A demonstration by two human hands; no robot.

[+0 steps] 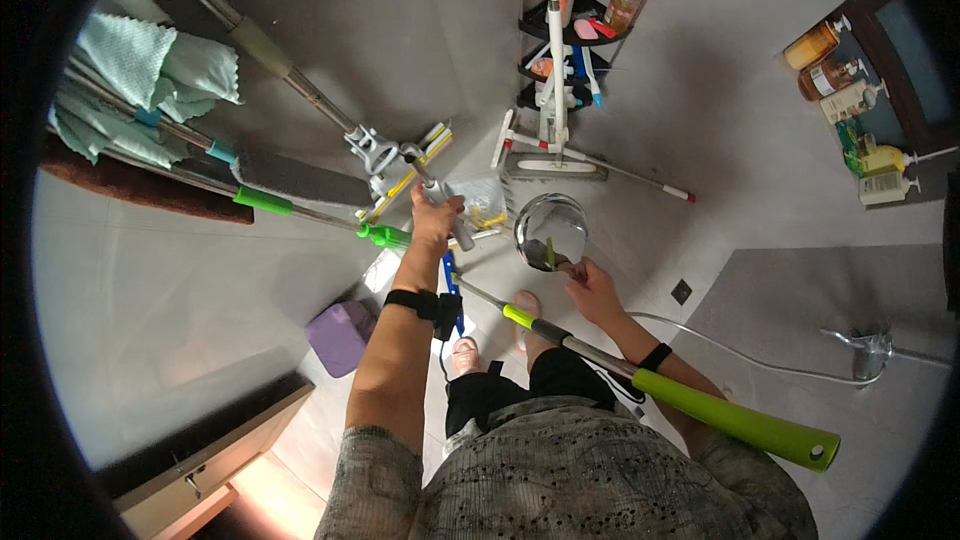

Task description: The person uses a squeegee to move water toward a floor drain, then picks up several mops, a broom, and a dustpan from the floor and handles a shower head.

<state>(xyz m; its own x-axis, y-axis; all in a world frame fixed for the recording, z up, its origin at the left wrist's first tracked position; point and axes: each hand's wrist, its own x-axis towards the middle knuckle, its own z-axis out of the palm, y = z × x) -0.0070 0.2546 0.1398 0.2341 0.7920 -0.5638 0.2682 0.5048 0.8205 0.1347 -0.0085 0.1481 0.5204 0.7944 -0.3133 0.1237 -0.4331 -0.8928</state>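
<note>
My left hand (437, 217) is closed around a light-grey cylindrical handle (462, 234); what the handle belongs to is unclear. Just beyond it is a grey and yellow mop head (375, 155) on a metal pole (315, 95). My right hand (592, 292) grips a round, shiny chrome shower head (553, 230), its fingers partly hidden behind the disc. From there a hose (745, 358) curves to a wall tap (868, 348). Slanting over my right forearm is a pole with a green grip (735, 418), its lower end by a narrow blue blade (453, 290) near my feet.
Pale-green cloths (160, 65) hang at left above another green-gripped pole (263, 200). A purple stool-like block (341, 338) stands on the floor. Ahead, a black corner shelf (585, 35) holds toiletries behind a white-poled mop (555, 50). Pump bottles (830, 75) line a ledge at right.
</note>
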